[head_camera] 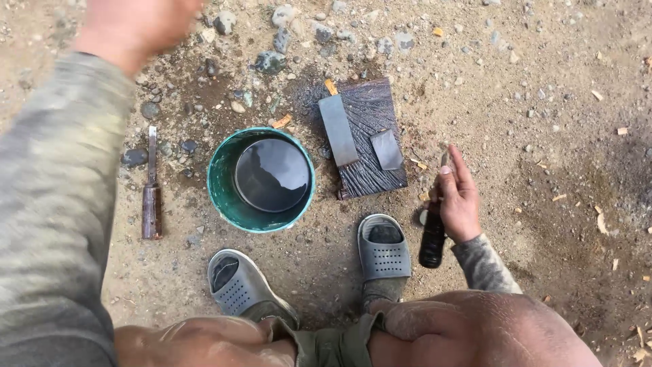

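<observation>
From my feed, the right hand [459,204] sits at about 3 o'clock from the frame's middle, fingers stretched out toward 12 o'clock. Its grip looks loosely closed around a dark-handled tool [432,241]: the handle sticks out below the palm toward 6 o'clock, and I cannot make out the working end under the fingers. The left hand [132,24] is raised at 11 o'clock, badly blurred, and I cannot tell whether its grip is open or shut; nothing visible is in it.

Just beside the right hand, at its 10 o'clock, lies a dark wet wooden board [377,160] carrying two grey sharpening stones: a long stone [338,129] and a shorter stone [386,149], apart from each other. At 9 o'clock from the board stands a green bucket [221,183] holding dark water. Well apart at 9 o'clock from the bucket a chisel [151,187] with a brown wooden handle lies on the ground, blade pointing to 12 o'clock.

Below the bucket and board I see two grey perforated sandals [384,248], with bare knees at 6 o'clock. The surface is bare sandy ground [543,136], outdoors, strewn with pebbles and pale wood chips, damp and darker around the bucket and board.
</observation>
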